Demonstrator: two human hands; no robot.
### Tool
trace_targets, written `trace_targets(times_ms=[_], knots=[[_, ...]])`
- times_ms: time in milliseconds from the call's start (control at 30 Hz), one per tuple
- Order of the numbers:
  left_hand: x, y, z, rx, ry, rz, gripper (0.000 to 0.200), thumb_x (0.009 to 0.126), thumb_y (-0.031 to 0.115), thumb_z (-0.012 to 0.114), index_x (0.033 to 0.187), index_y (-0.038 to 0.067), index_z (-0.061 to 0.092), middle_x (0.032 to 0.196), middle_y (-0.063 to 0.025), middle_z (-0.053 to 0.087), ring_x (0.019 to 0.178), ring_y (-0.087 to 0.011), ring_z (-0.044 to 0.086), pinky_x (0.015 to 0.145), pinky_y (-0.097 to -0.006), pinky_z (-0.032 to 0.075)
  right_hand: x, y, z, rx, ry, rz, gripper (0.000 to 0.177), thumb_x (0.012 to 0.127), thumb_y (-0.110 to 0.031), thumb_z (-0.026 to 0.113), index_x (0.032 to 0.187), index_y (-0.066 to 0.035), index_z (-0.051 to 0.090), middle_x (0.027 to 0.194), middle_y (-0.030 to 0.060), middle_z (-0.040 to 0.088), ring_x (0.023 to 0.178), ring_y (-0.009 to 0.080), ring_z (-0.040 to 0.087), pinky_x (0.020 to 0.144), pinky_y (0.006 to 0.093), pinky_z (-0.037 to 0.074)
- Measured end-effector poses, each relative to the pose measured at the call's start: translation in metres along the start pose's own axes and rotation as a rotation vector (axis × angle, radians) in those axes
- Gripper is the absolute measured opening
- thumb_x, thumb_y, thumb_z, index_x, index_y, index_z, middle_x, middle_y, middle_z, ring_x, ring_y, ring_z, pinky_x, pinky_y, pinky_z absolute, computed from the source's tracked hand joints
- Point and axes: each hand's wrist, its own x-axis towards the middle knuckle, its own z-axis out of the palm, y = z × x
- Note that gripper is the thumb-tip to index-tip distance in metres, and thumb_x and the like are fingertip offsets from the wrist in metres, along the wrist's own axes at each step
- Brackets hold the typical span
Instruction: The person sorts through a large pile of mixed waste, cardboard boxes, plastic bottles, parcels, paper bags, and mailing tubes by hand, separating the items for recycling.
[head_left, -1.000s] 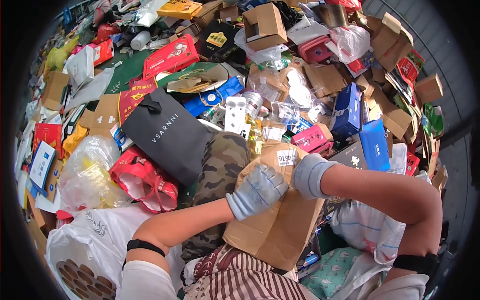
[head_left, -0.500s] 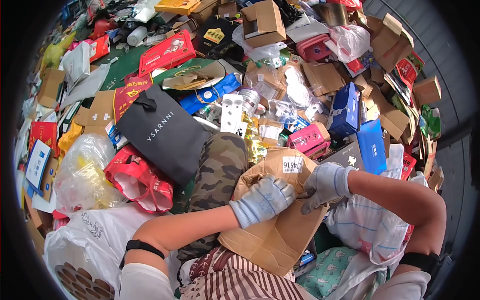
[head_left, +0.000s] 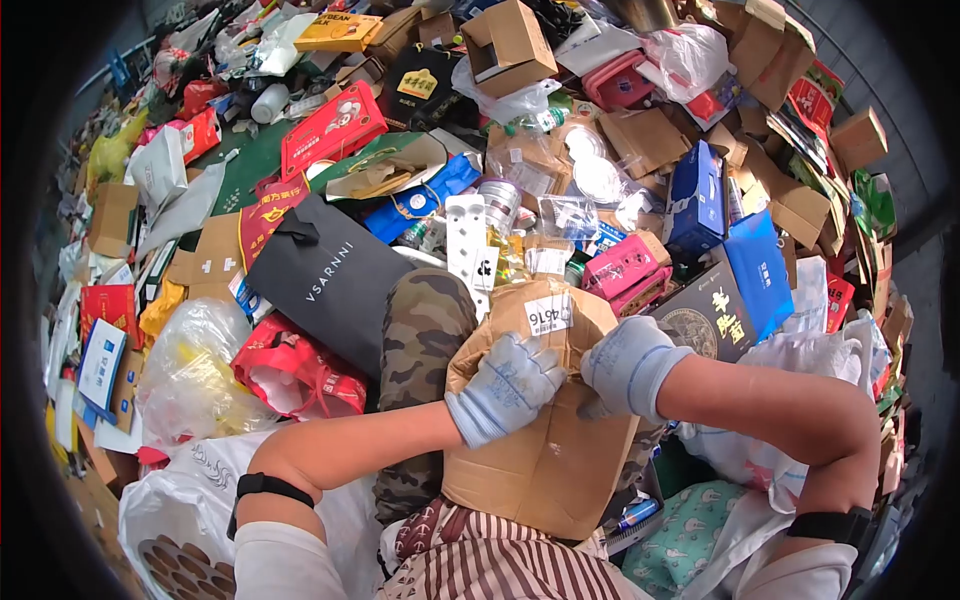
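A crumpled brown cardboard piece [head_left: 545, 470] with a white label [head_left: 549, 314] marked 4616 lies over my lap, between camouflage trousers [head_left: 425, 330]. On its left part my left hand [head_left: 510, 385], in a pale grey-blue glove, is closed on the cardboard. My right hand [head_left: 625, 368], gloved the same way, grips its right part, with the fingertips partly hidden behind the palm. Both hands are close together just below the label. A black VSARNNI bag [head_left: 325, 285] rests to the left of the knee.
Mixed waste fills the view ahead: a red box [head_left: 333, 130], a blue box [head_left: 695, 200], a pink package [head_left: 625, 270] and an open carton [head_left: 508, 48]. White plastic bags lie at left [head_left: 190, 480] and right [head_left: 800, 365]. A grey corrugated wall [head_left: 880, 110] stands at right.
The cardboard has turned more upright and shifted slightly left, its label facing me more. Both hands moved a little left and up, and the right fingers closed in. The view has shifted slightly.
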Motion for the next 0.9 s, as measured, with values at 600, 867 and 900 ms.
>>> trace_targets(times_ms=[600,867,900], knots=[[-0.029,-0.012,-0.014,-0.33,0.239,-0.078,0.025,0.059,0.005,0.065,0.082,0.014,0.064,0.074,-0.0003,0.057,0.072,-0.0213,0.054,0.066,-0.0348,0.04,-0.01,0.0,0.007,0.285,0.205,-0.198,0.034,0.076,-0.046,0.06,0.08,-0.013,0.064,0.071,0.0117,0.063,0.07,0.0311,0.062,0.065,0.0403,0.047],[-0.02,-0.007,-0.015,-0.326,0.196,-0.182,0.014,0.065,0.012,0.07,0.077,0.016,0.064,0.073,0.0006,0.058,0.073,-0.0203,0.055,0.07,-0.0344,0.04,-0.002,0.034,0.049,0.535,0.403,-0.275,0.033,0.077,-0.044,0.061,0.079,-0.01,0.062,0.068,0.0142,0.06,0.068,0.0328,0.061,0.062,0.0389,0.047],[-0.02,-0.01,-0.008,-0.321,0.188,-0.204,0.013,0.065,0.013,0.071,0.076,0.017,0.064,0.073,0.0002,0.058,0.073,-0.0205,0.055,0.071,-0.0346,0.04,0.003,0.037,0.052,0.529,0.429,-0.27,0.033,0.076,-0.044,0.063,0.081,-0.011,0.062,0.069,0.0139,0.061,0.069,0.0323,0.061,0.062,0.0383,0.047]])
